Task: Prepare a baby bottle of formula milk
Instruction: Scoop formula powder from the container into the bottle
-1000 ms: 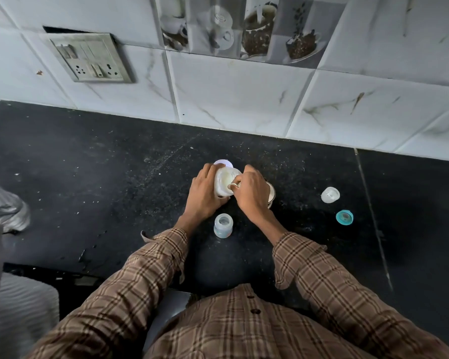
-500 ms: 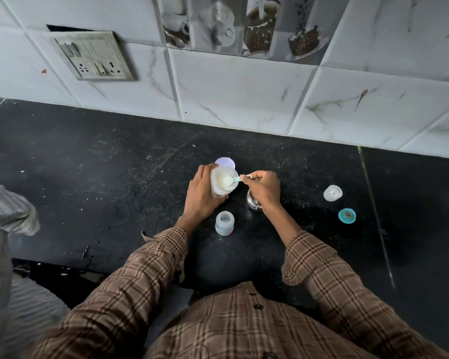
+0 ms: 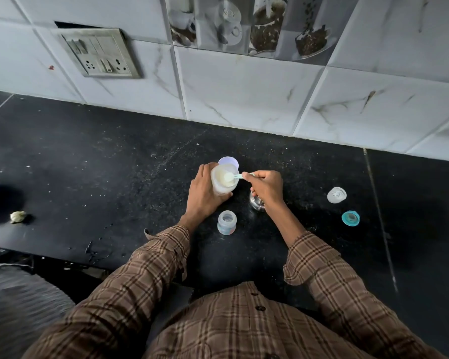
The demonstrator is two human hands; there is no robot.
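Baby bottle (image 3: 226, 223) stands upright and open-mouthed on the table (image 3: 114, 177), just on our side of both hands and between them. Our left hand (image 3: 205, 195) grips the tilted formula tub (image 3: 223, 180); our right hand (image 3: 267, 189) pinches the scoop (image 3: 232, 176), its bowl loaded and sitting in the tub's mouth. We judge the scoop must travel toward us and down to that narrow neck. Both hands lie about equally near; the right carries the powder

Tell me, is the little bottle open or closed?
Open. The bottle stands upright on the counter with no top on, and its teal ring lies far off to the side.
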